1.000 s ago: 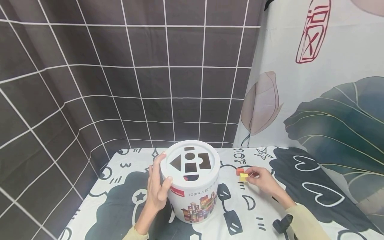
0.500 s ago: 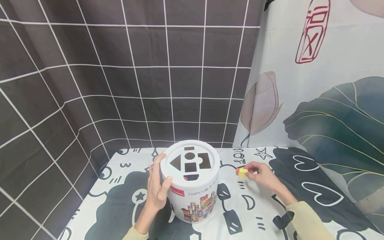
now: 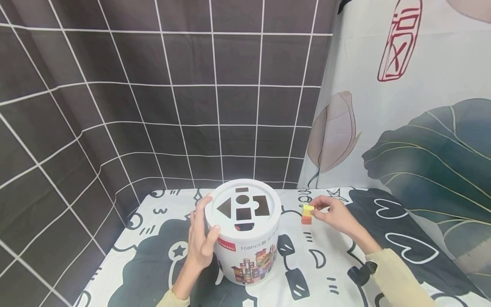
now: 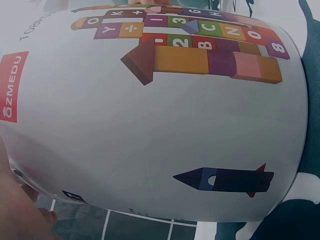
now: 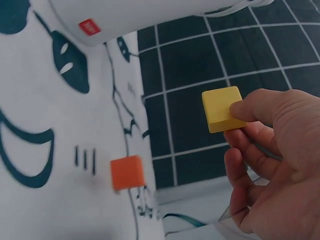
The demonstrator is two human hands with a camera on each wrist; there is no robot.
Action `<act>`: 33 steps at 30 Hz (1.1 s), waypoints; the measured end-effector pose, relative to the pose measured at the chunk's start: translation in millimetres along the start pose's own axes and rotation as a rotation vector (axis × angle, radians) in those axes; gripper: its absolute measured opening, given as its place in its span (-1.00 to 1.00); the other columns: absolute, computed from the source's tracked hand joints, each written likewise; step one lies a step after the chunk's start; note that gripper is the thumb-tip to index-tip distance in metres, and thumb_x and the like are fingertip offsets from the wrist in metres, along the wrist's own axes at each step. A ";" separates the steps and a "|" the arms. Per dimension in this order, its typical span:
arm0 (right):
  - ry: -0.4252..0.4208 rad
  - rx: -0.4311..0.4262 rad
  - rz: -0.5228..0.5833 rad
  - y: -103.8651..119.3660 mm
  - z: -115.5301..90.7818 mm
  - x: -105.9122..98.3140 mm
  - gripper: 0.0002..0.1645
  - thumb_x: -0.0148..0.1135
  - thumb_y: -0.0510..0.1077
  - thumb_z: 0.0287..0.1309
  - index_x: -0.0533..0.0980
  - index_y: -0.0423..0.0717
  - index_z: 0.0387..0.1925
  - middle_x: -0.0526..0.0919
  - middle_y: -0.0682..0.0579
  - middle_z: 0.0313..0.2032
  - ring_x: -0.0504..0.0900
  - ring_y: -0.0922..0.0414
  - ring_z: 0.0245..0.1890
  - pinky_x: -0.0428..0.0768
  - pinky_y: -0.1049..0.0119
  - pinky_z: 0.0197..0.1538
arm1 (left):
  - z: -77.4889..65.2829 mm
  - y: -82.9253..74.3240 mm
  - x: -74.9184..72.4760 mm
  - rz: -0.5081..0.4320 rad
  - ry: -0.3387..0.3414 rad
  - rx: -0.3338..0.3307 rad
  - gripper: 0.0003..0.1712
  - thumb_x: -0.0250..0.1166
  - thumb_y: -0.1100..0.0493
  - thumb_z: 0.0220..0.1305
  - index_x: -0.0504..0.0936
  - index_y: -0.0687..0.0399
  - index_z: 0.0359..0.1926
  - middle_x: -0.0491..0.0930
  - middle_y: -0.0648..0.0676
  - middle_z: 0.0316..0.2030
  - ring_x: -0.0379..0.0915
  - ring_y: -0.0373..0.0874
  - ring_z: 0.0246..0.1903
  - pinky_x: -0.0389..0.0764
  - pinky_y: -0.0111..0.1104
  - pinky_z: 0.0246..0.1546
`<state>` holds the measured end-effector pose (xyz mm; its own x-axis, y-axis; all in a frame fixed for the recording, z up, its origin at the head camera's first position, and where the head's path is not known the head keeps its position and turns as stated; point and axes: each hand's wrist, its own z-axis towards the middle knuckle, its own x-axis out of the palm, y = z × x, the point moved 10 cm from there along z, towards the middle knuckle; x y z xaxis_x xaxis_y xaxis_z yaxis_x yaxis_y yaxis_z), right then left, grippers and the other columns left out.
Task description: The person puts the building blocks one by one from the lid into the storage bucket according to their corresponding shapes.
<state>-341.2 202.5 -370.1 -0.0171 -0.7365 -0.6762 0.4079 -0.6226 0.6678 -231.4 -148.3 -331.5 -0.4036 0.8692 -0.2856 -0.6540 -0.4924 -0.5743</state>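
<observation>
In the head view my left hand lies against the left side of a white bucket, fingers fairly straight and thumb at the rim. Shaped holes are cut in the bucket's lid. To the right of the bucket, my right hand pinches a yellow block between thumb and fingers. An orange-red block rests on the cloth below it. The right wrist view shows the yellow block held up, apart from the orange block.
A white cloth with black drawings covers the table. Dark gridded fabric hangs behind, and a light leaf-patterned curtain hangs at the right. A small dark device sits at the right wrist.
My right hand has lifted the yellow block upward and away from me, from the cloth in front of the orange-red block to above it. The left hand and the bucket stay still.
</observation>
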 end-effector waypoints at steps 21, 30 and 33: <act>0.020 -0.099 -0.027 65.2 22.9 -20.3 -0.83 0.38 -0.28 0.10 0.64 -0.15 -0.22 0.66 0.09 -0.34 0.56 0.06 -0.24 0.37 0.10 -0.16 | -0.2 1.2 -1.3 0.009 -0.003 -0.011 -0.18 0.03 0.04 0.03 0.33 0.26 0.37 0.39 0.15 0.35 0.29 0.15 0.32 -0.20 0.36 0.27; 0.047 -0.137 -0.013 91.2 31.0 -20.7 -0.84 0.37 -0.31 0.10 0.63 -0.16 -0.23 0.67 0.10 -0.35 0.57 0.06 -0.25 0.39 0.06 -0.14 | -0.2 0.3 -0.9 0.003 -0.003 -0.004 -0.17 0.03 0.02 0.03 0.33 0.27 0.36 0.39 0.14 0.35 0.28 0.13 0.32 -0.20 0.37 0.26; 0.051 -0.140 0.002 98.1 33.6 -22.3 -0.83 0.36 -0.31 0.10 0.63 -0.18 -0.21 0.67 0.09 -0.34 0.56 0.05 -0.25 0.38 0.09 -0.17 | 0.4 0.0 -0.7 0.004 -0.001 -0.003 -0.17 0.03 0.02 0.02 0.33 0.27 0.36 0.39 0.14 0.35 0.27 0.13 0.33 -0.20 0.36 0.27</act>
<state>-331.5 148.9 -279.0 0.0292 -0.7212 -0.6921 0.5312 -0.5754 0.6219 -231.3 -149.0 -330.9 -0.4069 0.8671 -0.2872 -0.6503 -0.4958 -0.5755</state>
